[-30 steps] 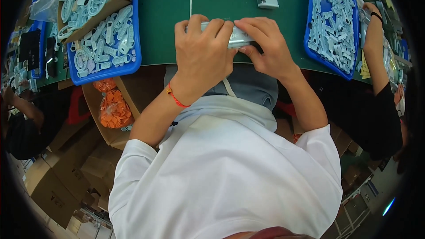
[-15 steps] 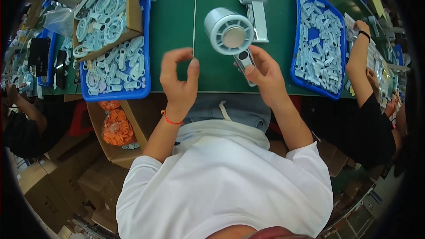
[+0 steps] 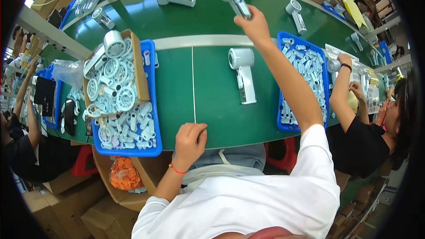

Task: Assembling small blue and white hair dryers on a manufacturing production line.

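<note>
My right hand [image 3: 255, 26] reaches out over the far green surface, its fingers wrapped round the handle of a handheld fan [image 3: 239, 7]. The fan is pale blue and silver, its round slotted head pointing away from me. My left hand [image 3: 189, 144] is curled closed at the table's front edge, with nothing seen in it. A second handheld fan [image 3: 242, 73] lies on the green tabletop between the hands, its drum-shaped head at the far end.
A blue tray [image 3: 157, 119] at left holds pale plastic parts, with a cardboard box [image 3: 141, 66] of parts on it. Another blue tray [image 3: 280, 106] of parts stands right. Several fans lie beyond a pale rail [image 3: 190, 41]. A co-worker's arm [image 3: 340, 84] is at right.
My right hand has carried the fan forward, past the rail, from close in front of me. The left hand has curled closed from an open shape. The view has tilted up.
</note>
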